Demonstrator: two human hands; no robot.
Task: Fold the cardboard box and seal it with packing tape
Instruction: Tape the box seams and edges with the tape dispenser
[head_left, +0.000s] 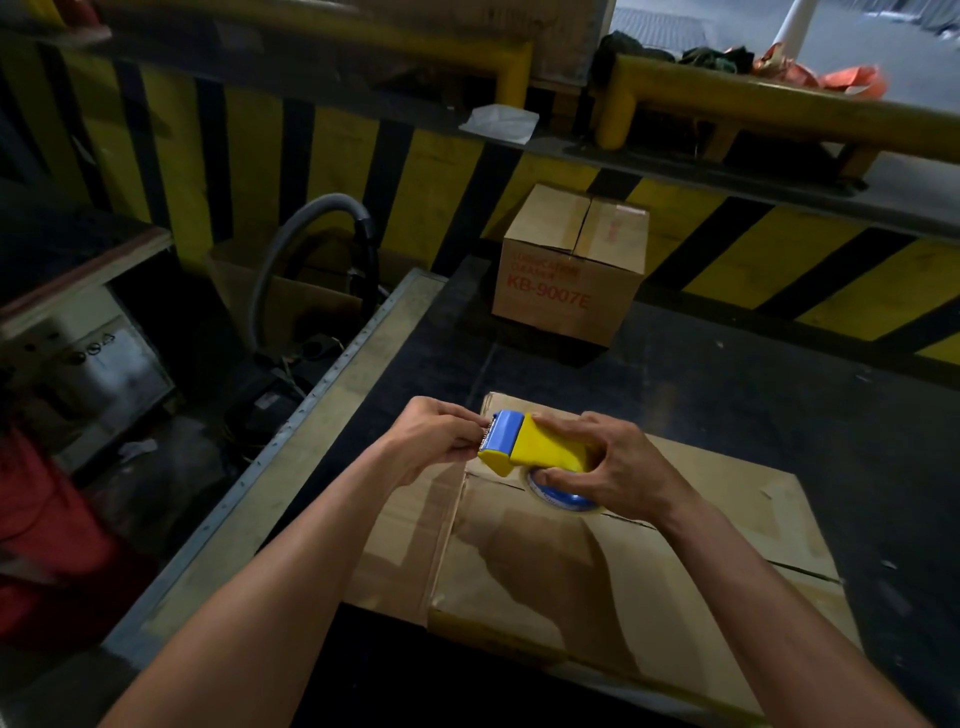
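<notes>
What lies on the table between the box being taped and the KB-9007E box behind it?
Nothing: the head view shows only bare dark tabletop on that stretch.

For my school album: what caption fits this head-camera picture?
Right hand holds the yellow tape dispenser over the cardboard box; left hand pinches its blade end.

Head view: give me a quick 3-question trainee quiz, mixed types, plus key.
1. Fill in: the far box is printed KB-____.
2. True or false: the right hand grips the dispenser.
3. The left hand pinches at: A) the dispenser's blade end; B) the far box; C) nothing.
Key: 1 9007E; 2 true; 3 A.
</notes>
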